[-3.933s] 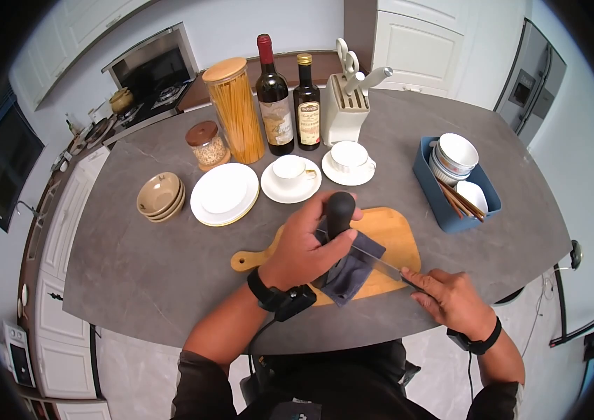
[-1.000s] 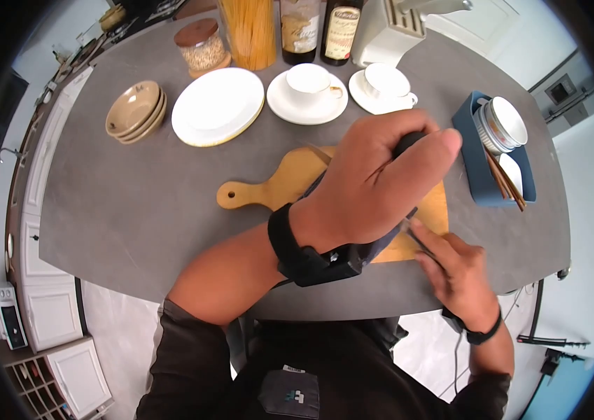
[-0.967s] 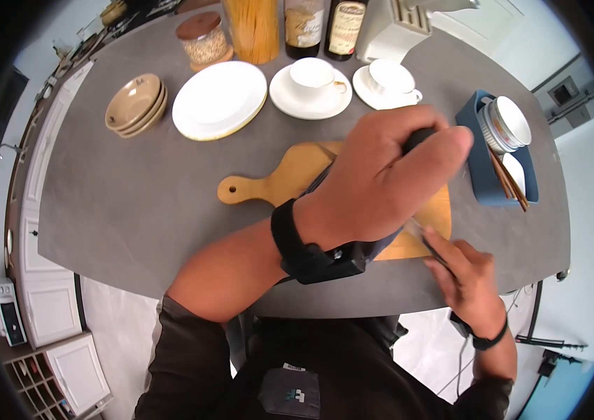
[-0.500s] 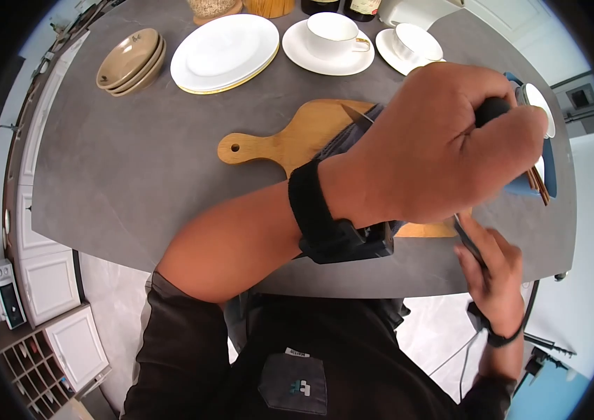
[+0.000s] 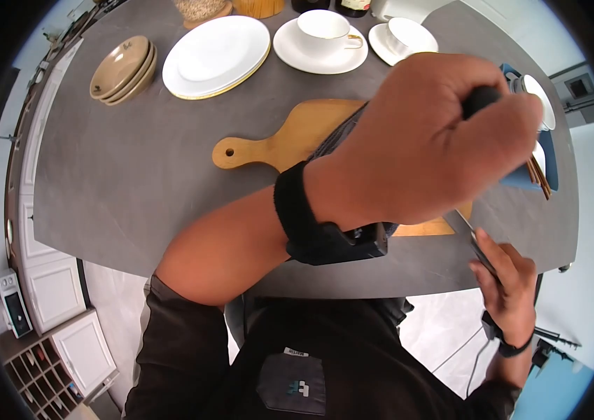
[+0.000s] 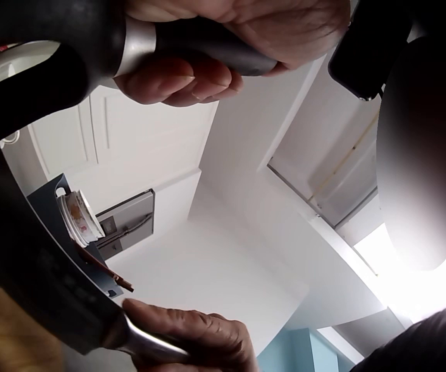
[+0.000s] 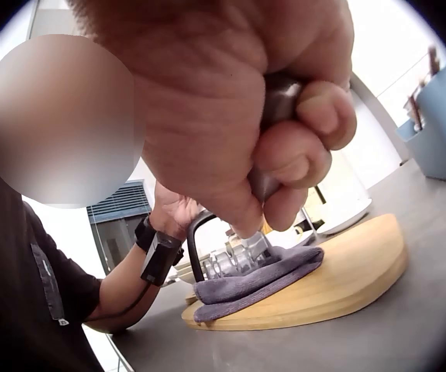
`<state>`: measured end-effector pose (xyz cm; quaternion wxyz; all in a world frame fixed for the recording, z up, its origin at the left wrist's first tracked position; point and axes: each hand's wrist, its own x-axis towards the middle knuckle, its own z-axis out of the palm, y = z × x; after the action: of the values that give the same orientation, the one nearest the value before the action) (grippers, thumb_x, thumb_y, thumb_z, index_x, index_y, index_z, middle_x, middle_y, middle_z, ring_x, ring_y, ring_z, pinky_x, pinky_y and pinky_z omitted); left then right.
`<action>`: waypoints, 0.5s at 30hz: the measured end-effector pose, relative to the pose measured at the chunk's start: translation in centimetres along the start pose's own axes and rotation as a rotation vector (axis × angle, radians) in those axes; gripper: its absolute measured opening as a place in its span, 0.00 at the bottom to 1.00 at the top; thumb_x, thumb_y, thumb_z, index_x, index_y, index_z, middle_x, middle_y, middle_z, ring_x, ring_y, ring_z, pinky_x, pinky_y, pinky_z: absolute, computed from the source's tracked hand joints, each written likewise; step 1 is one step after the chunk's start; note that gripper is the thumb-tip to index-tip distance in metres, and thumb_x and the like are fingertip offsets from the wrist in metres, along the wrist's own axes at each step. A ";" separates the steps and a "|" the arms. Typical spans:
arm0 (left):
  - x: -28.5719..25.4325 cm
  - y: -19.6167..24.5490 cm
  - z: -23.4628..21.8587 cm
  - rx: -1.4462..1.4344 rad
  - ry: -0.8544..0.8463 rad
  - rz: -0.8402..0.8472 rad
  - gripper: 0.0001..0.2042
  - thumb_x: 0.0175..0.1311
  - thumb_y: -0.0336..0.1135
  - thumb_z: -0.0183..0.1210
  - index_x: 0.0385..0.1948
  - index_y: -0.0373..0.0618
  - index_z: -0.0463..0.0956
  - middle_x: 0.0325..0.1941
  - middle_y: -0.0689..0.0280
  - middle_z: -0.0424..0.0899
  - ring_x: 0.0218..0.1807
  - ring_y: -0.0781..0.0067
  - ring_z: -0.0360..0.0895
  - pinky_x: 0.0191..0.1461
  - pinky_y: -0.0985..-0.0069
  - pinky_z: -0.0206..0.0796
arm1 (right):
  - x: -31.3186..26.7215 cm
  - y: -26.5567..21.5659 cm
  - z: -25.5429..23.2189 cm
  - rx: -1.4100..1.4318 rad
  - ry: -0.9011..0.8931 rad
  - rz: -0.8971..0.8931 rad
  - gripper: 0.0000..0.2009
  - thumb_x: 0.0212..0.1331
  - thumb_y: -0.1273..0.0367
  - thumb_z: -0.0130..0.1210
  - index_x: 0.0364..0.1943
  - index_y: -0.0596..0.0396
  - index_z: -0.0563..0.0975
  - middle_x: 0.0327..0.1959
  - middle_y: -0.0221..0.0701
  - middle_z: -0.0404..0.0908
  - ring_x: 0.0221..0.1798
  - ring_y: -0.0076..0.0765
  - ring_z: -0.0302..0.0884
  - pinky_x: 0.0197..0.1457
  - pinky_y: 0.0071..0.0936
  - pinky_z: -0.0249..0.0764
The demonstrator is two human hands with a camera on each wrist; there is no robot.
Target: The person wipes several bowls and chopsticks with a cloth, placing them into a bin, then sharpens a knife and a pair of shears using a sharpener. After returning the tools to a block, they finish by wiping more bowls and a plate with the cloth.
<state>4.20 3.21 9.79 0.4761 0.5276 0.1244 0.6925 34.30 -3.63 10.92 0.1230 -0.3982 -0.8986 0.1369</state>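
Observation:
My left hand (image 5: 430, 140) is curled round an upright black handle (image 5: 479, 101), whose metal collar and dark guard loop show in the left wrist view. In the right wrist view the ridged clear and metal base (image 7: 242, 256) of this tool stands on a folded purple-grey cloth (image 7: 265, 283), on the wooden board (image 7: 362, 267). Low on the right, my right hand (image 5: 510, 280) grips a knife (image 5: 463, 225) by its handle. The blade runs up and left beneath my left hand, which hides its far part and most of the cloth in the head view.
White plates (image 5: 216, 56), two cups on saucers and stacked tan bowls (image 5: 122, 70) stand along the far side. A blue bin (image 5: 550, 161) with bowls and chopsticks is at the right. The board's handle (image 5: 241, 152) points left.
Since half a second ago, my right hand has moved right and slightly down with the knife. The blade tip that stuck out left of my left hand is out of sight. The left hand still holds its handle.

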 end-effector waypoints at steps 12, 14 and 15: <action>0.1 -0.4 0.7 0.142 -0.019 -0.167 0.22 0.76 0.47 0.63 0.24 0.38 0.76 0.16 0.72 0.73 0.22 0.86 0.66 0.26 0.76 0.59 | 6.1 -0.9 3.8 0.061 0.091 -0.012 0.28 0.59 0.77 0.70 0.67 0.48 0.83 0.31 0.40 0.83 0.28 0.50 0.82 0.35 0.41 0.78; 0.1 -0.3 0.6 0.144 -0.046 -0.210 0.21 0.77 0.47 0.63 0.26 0.39 0.76 0.17 0.73 0.72 0.24 0.87 0.64 0.27 0.77 0.58 | 8.0 -0.8 5.3 0.135 0.155 -0.087 0.26 0.61 0.74 0.70 0.66 0.47 0.84 0.29 0.38 0.81 0.28 0.51 0.81 0.34 0.42 0.78; 0.2 -0.3 0.5 0.195 -0.062 -0.180 0.20 0.80 0.44 0.57 0.26 0.40 0.76 0.18 0.72 0.72 0.22 0.87 0.64 0.26 0.79 0.57 | 8.2 -0.9 5.8 0.130 0.172 -0.088 0.26 0.61 0.74 0.70 0.66 0.47 0.84 0.29 0.38 0.81 0.28 0.51 0.81 0.34 0.42 0.78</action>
<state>4.78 3.30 9.93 0.4864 0.5792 0.2235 0.6147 26.40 1.12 6.76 0.2311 -0.3600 -0.8906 0.1547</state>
